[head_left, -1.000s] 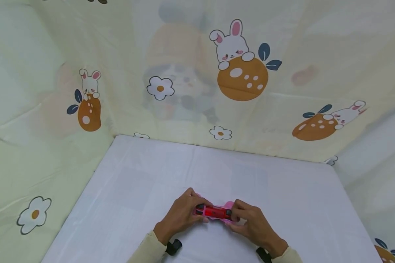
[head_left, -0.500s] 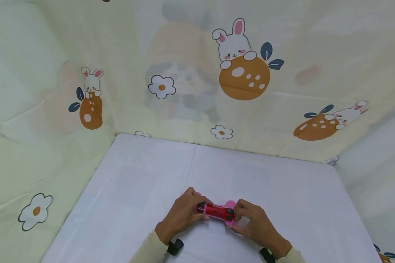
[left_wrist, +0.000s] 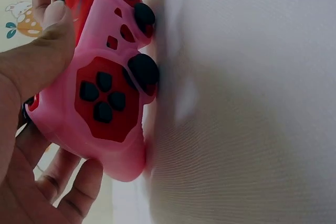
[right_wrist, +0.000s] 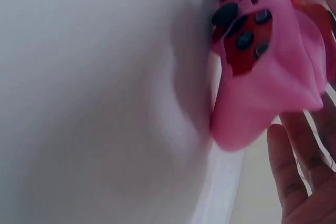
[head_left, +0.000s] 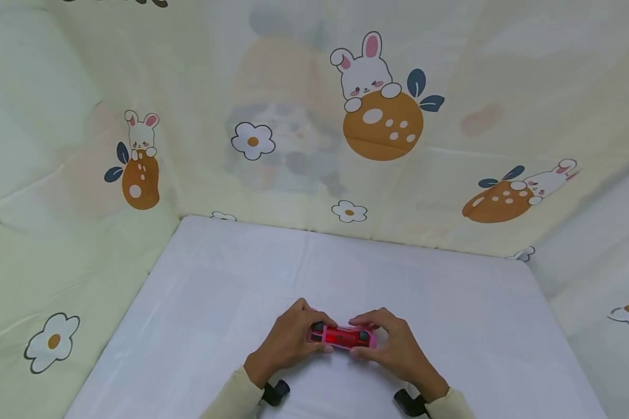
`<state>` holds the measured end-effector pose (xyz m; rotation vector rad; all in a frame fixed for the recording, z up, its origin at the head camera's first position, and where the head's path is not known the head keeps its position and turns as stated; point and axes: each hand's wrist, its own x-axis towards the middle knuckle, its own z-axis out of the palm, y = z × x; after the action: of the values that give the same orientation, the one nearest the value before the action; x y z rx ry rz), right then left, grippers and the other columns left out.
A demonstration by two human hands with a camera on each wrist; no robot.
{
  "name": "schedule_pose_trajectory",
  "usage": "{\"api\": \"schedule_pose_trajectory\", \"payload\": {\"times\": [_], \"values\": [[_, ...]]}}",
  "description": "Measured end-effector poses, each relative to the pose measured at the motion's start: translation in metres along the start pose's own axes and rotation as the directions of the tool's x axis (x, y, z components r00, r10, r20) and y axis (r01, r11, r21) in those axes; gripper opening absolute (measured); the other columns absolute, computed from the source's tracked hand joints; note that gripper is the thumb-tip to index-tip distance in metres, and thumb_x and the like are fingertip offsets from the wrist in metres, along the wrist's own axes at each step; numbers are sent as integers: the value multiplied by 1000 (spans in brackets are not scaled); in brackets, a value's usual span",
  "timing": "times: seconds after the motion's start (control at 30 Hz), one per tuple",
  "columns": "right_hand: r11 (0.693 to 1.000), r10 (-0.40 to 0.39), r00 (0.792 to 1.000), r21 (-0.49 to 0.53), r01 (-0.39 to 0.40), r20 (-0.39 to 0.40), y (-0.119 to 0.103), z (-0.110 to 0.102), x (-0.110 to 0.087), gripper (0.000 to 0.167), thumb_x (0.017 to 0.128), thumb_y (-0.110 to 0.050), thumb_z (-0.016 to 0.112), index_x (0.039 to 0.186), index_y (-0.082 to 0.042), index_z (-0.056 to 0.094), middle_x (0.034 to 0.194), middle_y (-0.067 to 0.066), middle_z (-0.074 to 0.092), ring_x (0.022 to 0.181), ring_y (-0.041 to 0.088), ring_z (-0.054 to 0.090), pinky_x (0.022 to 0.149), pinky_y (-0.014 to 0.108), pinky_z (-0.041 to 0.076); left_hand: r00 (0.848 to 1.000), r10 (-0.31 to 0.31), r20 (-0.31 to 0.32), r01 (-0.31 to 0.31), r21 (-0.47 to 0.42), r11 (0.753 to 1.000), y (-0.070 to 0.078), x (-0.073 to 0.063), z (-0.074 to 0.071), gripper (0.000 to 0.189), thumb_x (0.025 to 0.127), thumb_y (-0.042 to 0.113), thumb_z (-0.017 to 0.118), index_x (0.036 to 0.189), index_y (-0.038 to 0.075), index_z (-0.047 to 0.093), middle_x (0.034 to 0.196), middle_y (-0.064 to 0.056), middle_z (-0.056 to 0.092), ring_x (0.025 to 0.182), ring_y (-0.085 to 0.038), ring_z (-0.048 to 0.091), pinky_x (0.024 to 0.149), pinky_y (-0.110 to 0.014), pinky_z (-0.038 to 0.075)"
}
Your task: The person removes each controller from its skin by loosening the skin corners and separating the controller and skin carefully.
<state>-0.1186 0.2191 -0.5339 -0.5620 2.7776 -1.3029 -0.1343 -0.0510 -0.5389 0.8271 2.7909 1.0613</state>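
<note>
A red game controller (head_left: 342, 337) in a pink silicone cover (left_wrist: 123, 158) stands on edge over the white table, its black thumbsticks (left_wrist: 143, 71) facing the tabletop. My left hand (head_left: 287, 338) grips its left end, thumb along the near edge and fingers at the far edge. At the right end, my right hand (head_left: 400, 348) pinches it between thumb and fingertips. In the left wrist view, black direction buttons (left_wrist: 103, 97) show through the cover's cutout. In the right wrist view, the cover has a loose pointed corner by the right grip, with the lower fingers extended beside it.
The white tabletop (head_left: 230, 279) spreads around both hands. Behind it hangs a cream cloth (head_left: 293, 70) printed with rabbits and flowers, which also runs along the left and right sides. A black wrist camera (head_left: 276, 393) sits on the left wrist, another (head_left: 410, 401) on the right.
My right hand has shifted from the flared cover at the controller's right end to its two long edges. The pink flap there no longer sticks up. My left hand keeps its grip.
</note>
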Motion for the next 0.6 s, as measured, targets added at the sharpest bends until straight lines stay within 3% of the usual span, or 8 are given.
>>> {"api": "schedule_pose_trajectory", "payload": {"times": [0.17,0.27,0.43,0.6], "values": [[998,-48,999,-33,49,25,2,10,2,43,80,-47,92,119,-34,79,114,-22,75,108,4,68,97,30,55,999,33,17,-32,-81,996,-6,3,1,40,82,46,91,117,33,80,102,12,67,93,-3,45,78,-19,44],[999,-31,999,-27,32,32,4,11,3,37,81,-47,91,115,-39,80,108,-22,75,103,3,67,93,27,54,998,46,40,-39,-151,988,-7,5,-1,36,85,47,88,117,32,80,105,15,71,96,-3,46,80,-20,44],[999,31,999,-6,-31,41,6,12,5,35,79,-50,93,112,-45,80,104,-25,74,101,1,66,92,27,52,995,43,90,-21,-231,973,-6,8,-4,28,93,34,83,120,33,80,110,17,72,99,-4,48,83,-22,44],[999,44,998,0,-44,45,7,11,7,35,78,-50,93,109,-45,80,103,-27,75,100,1,65,91,27,51,993,58,103,-32,-240,970,-6,7,-4,29,95,24,79,123,32,79,111,16,72,100,-5,50,82,-22,43]]}}
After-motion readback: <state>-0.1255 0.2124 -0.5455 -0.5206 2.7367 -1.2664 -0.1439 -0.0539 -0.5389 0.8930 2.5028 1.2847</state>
